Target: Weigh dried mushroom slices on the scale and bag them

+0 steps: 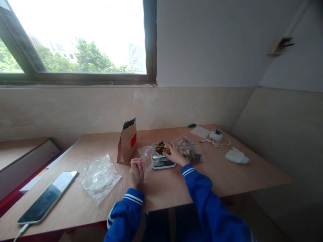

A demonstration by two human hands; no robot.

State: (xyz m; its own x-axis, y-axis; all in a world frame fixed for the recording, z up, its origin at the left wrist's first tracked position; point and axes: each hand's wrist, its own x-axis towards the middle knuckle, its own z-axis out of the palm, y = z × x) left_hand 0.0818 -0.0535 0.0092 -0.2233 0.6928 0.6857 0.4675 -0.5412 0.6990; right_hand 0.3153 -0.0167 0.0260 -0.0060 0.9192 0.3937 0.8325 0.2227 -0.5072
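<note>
Several dried pieces [159, 148] on the digital scale [163, 165], midway between the near and far edges of the surface [170, 190], are partly covered by the right hand [176, 155]; the display reading cannot be made out. The phone cable [22, 231] is cut off at lower left. Filled bags [198, 156] lie just right of the scale, partly behind the right wrist. A paper bag [126, 144] stands upright left of the scale; flat clear bags [99, 178] and a phone [49, 198] lie toward the near left corner. A white camera [216, 135] sits near the far right corner. The left hand [136, 173] pinches a clear bag [147, 157]; the right hand curves palm-down over the pieces, any grip indiscernible
</note>
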